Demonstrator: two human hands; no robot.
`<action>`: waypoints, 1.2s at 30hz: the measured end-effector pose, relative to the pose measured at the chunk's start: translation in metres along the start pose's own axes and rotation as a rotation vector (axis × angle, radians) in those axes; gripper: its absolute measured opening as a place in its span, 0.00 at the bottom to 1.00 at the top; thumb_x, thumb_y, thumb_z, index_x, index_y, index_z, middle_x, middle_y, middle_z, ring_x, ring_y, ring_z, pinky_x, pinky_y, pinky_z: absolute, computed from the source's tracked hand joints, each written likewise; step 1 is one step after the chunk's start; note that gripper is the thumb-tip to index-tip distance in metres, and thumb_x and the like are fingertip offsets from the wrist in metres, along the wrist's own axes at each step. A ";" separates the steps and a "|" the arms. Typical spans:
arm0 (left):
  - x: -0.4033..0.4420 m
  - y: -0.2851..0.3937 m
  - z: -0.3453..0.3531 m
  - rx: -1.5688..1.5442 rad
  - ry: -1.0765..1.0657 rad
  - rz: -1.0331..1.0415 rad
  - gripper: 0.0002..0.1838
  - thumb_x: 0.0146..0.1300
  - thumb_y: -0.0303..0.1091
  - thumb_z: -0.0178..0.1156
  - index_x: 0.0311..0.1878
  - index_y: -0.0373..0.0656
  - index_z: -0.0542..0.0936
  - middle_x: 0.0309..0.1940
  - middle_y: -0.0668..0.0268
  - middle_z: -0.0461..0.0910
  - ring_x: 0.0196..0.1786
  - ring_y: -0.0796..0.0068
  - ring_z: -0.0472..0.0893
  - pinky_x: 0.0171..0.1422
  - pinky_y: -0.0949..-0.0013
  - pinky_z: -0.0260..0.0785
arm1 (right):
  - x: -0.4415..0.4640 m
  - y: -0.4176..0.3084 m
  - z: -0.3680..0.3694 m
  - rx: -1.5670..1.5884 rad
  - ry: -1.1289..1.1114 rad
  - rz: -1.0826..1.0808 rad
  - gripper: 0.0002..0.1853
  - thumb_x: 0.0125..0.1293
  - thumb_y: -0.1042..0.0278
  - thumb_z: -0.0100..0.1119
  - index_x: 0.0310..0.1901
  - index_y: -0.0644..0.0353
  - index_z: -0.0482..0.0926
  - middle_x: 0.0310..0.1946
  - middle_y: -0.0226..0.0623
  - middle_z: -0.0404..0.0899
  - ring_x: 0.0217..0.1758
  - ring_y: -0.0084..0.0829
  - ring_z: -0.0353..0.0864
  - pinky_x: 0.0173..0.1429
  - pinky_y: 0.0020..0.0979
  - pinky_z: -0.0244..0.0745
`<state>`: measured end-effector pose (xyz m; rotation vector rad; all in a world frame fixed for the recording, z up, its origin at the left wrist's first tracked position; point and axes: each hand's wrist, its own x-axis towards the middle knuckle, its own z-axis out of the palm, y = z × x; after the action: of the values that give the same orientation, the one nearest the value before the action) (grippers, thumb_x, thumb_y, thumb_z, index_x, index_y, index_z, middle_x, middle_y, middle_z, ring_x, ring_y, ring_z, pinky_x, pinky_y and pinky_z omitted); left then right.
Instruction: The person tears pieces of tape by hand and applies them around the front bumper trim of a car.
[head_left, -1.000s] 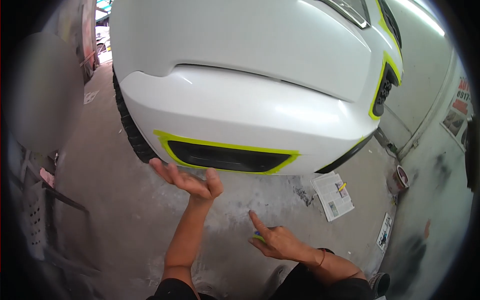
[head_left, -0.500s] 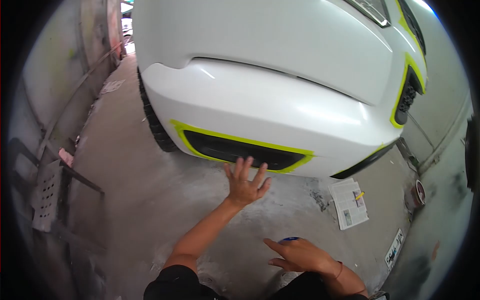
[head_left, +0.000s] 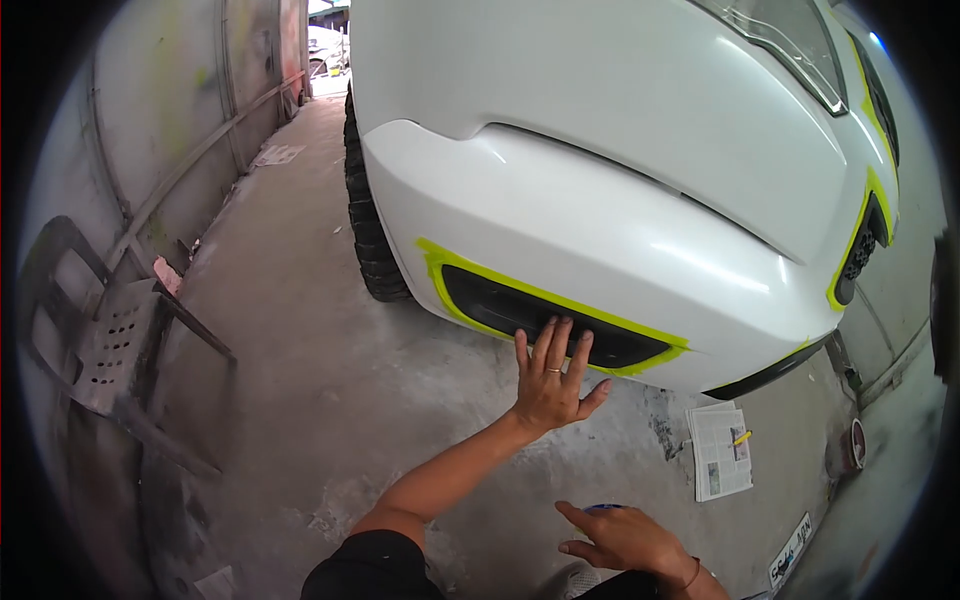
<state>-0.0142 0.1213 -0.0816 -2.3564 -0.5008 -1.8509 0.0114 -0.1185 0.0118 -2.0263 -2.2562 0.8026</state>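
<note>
My left hand [head_left: 556, 382] is open with its fingers spread, and a ring shows on one finger. Its fingertips lie over the dark recessed panel [head_left: 490, 305] in the white bumper [head_left: 560, 235]; contact looks likely. Bright yellow-green masking tape [head_left: 560, 296] frames this panel. Lower down, my right hand [head_left: 632, 540] has its index finger and thumb stretched apart. A round blue-edged thing [head_left: 603, 508] shows just behind its knuckles and seems held by the other fingers, which are hidden.
Newspaper [head_left: 708, 470] with a yellow stick-like item [head_left: 742, 438] lies on the floor. A plastic chair [head_left: 120, 340] stands left. At right are a small bucket [head_left: 850, 447] and a number plate [head_left: 791, 552]. The tyre [head_left: 370, 235] is beyond the bumper.
The view has swung left, so the car and floor sit further right and lower. My left hand has moved a little further onto the dark panel. My right hand keeps its pose.
</note>
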 end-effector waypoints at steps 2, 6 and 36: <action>0.000 0.001 0.000 -0.019 0.000 -0.018 0.39 0.69 0.61 0.53 0.71 0.37 0.68 0.69 0.41 0.65 0.74 0.43 0.61 0.80 0.33 0.27 | 0.003 0.002 0.006 0.012 0.030 -0.024 0.31 0.70 0.51 0.60 0.67 0.63 0.70 0.30 0.50 0.84 0.33 0.52 0.85 0.39 0.45 0.80; -0.003 -0.003 0.003 0.011 0.007 0.001 0.38 0.68 0.58 0.56 0.70 0.37 0.70 0.68 0.42 0.66 0.74 0.44 0.61 0.80 0.34 0.27 | 0.006 0.004 0.008 0.027 0.018 -0.040 0.31 0.69 0.53 0.62 0.67 0.63 0.70 0.31 0.50 0.84 0.34 0.52 0.86 0.40 0.45 0.80; 0.060 0.048 -0.066 -1.052 -0.621 -0.221 0.13 0.59 0.33 0.71 0.47 0.43 0.86 0.49 0.60 0.85 0.48 0.55 0.85 0.55 0.60 0.77 | 0.012 0.032 -0.009 0.402 1.089 0.235 0.47 0.62 0.78 0.70 0.77 0.64 0.51 0.42 0.48 0.88 0.45 0.40 0.90 0.53 0.35 0.79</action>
<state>-0.0475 0.0692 -0.0016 -3.7238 0.3222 -1.6258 0.0427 -0.1028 0.0040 -1.8335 -1.1685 0.0424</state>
